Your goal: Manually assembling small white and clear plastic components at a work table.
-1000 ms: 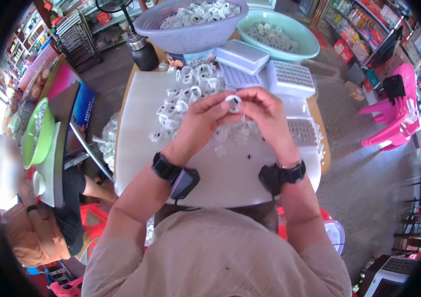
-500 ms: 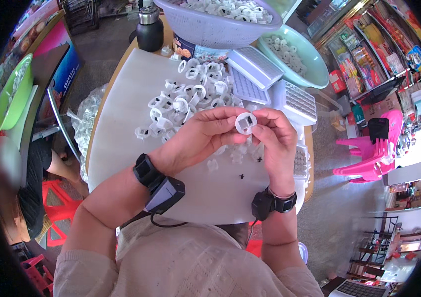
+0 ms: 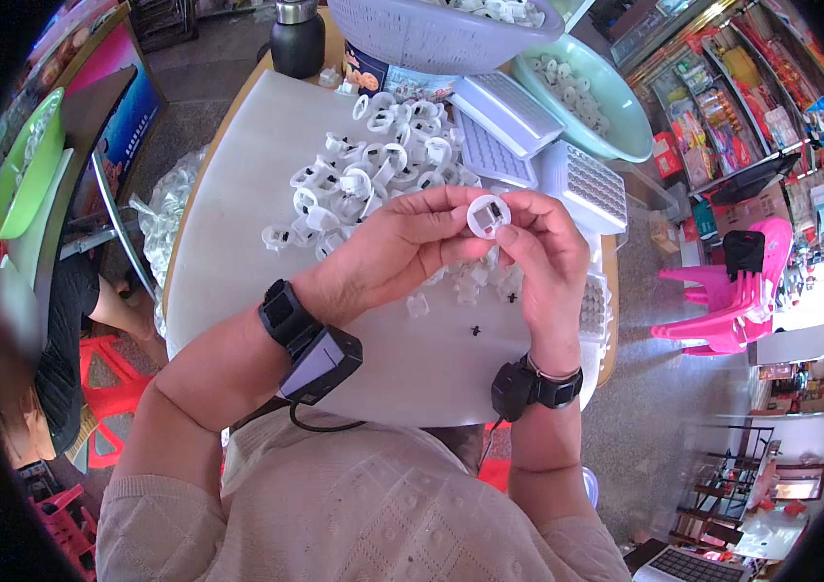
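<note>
Between my two hands, above the table, is a round white plastic part with a squarish opening and a small black piece at its upper edge. My left hand pinches its left side between thumb and fingers. From the right, my right hand grips it, the thumb pressed against the lower rim. Beyond my hands lies a heap of similar white ring-shaped parts, many with black pieces in them. Some small translucent pieces lie beneath my hands, partly hidden. Two tiny black pieces rest nearby on the white tabletop.
A lilac basket of white parts stands at the back, beside a pale green basin of more parts. White gridded trays line the table's right side. A black bottle stands far left. Someone sits at the left.
The view has shifted slightly, so the table contents sit a little higher. Both hands keep hold of the round part, which has turned slightly; my right thumb has shifted along its lower rim.
</note>
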Demonstrator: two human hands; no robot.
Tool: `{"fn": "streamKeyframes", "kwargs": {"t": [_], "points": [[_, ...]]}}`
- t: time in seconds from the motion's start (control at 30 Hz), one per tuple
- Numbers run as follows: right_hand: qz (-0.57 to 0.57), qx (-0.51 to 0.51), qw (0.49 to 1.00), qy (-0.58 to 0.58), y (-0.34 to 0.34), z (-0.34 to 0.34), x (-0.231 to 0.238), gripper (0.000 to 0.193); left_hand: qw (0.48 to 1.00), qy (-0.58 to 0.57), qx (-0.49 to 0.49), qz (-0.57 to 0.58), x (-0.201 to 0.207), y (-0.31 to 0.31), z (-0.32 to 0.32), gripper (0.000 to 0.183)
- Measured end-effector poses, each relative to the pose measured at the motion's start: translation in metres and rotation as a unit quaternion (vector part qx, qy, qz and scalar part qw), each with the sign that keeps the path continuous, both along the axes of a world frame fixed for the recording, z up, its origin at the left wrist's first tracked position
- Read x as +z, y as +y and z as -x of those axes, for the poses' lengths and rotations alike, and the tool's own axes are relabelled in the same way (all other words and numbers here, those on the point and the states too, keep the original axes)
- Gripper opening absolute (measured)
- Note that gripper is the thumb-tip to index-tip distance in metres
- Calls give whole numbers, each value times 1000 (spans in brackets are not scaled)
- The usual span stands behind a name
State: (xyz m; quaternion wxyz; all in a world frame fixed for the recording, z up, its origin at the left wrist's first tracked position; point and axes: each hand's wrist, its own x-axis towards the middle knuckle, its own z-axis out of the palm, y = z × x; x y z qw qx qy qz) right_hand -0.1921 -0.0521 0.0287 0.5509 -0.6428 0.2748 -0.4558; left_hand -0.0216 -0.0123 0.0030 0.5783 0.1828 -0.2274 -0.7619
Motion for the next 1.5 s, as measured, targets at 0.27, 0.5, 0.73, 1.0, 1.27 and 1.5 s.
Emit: {"fn": "streamKeyframes", "kwargs": {"t": [0.27, 0.5, 0.73, 1.0, 1.27, 1.5], "points": [[14, -33, 999, 39, 2, 0, 0, 17, 1000, -13, -2, 18, -2, 1, 0, 29], [27, -43, 998, 42, 1, -1, 1, 15, 997, -41, -35, 47, -3, 2, 0, 29], [-12, -26, 999, 23, 2, -2, 5, 17, 994, -98, 26, 46, 7, 4, 6, 29], [41, -34, 997, 52, 1, 1, 1, 14, 994, -97, -23, 47, 1, 2, 0, 29], [31, -148, 986, 73, 3, 11, 22, 13, 995, -61, 3, 74, 0, -1, -3, 34], [101, -233, 932, 259, 5, 101, 9, 11, 997, -36, -11, 65, 8, 6, 5, 33]]}}
